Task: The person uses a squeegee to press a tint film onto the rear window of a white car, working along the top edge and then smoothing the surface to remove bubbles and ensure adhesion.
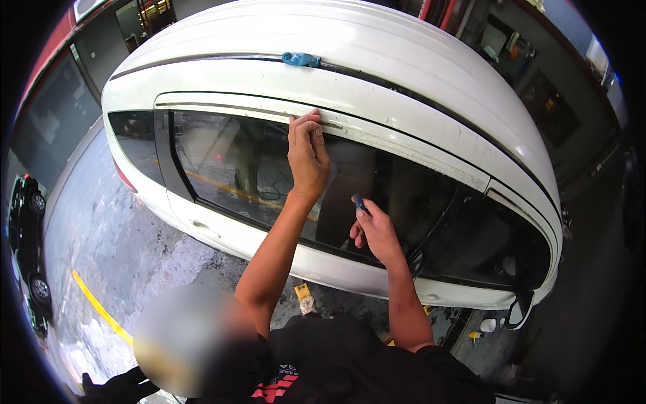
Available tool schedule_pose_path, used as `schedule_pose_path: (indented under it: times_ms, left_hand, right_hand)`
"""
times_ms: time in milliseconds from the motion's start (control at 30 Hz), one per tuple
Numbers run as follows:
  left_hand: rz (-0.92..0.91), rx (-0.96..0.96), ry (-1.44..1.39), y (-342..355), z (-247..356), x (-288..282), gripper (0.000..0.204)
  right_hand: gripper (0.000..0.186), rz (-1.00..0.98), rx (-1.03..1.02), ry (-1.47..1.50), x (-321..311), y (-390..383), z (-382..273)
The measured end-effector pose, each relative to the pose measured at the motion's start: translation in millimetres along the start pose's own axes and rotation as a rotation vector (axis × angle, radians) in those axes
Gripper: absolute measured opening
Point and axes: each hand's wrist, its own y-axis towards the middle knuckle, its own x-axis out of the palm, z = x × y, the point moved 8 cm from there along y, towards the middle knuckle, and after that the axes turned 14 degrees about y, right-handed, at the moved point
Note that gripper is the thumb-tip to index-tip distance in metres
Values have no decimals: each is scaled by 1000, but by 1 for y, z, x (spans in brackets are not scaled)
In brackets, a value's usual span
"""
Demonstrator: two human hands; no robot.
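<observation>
My left hand [308, 151] reaches to the trim [235, 109] above the side window of a white car [303, 34], its fingers bent and held together at the strip; anything between their tips is hidden. Lower and to the right, my right hand [370, 229] grips a small dark blue tool [359, 204] in front of the dark glass [424, 215]. A crumpled blue cloth [301, 59] lies on the roof's dark seam, above my left hand.
A side mirror [518, 310] juts out at the lower right. Small yellow objects [303, 294] are on the stained floor [87, 222] below the car. A dark vehicle [30, 249] stands at the far left. A blurred round area covers the lower left.
</observation>
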Motion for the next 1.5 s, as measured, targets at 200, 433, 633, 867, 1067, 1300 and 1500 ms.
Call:
schedule_pose_path:
  times_ms: [200,433,633,867,1067,1300,1500]
  left_hand:
    - [-30,149,267,6,17,-7,31]
    - [-18,291,384,-4,13,0,32]
    - [-84,401,495,-1,30,15,21]
    - [-31,404,396,-6,24,24,23]
    - [28,354,347,-9,10,16,26]
    - [-100,298,340,-8,9,6,23]
    - [-42,275,321,6,23,10,23]
  right_hand:
    - [37,-3,-62,-126,5,2,-28]
    - [30,61,-283,-127,3,8,-106]
    - [32,499,-878,-669,-55,49,-238]
    - [37,779,-773,-1152,-93,131,-286]
    - [38,790,-743,-1226,-79,131,-286]
    - [38,758,-658,-1249,-71,129,-287]
    - [36,732,-656,-1205,-75,129,-282]
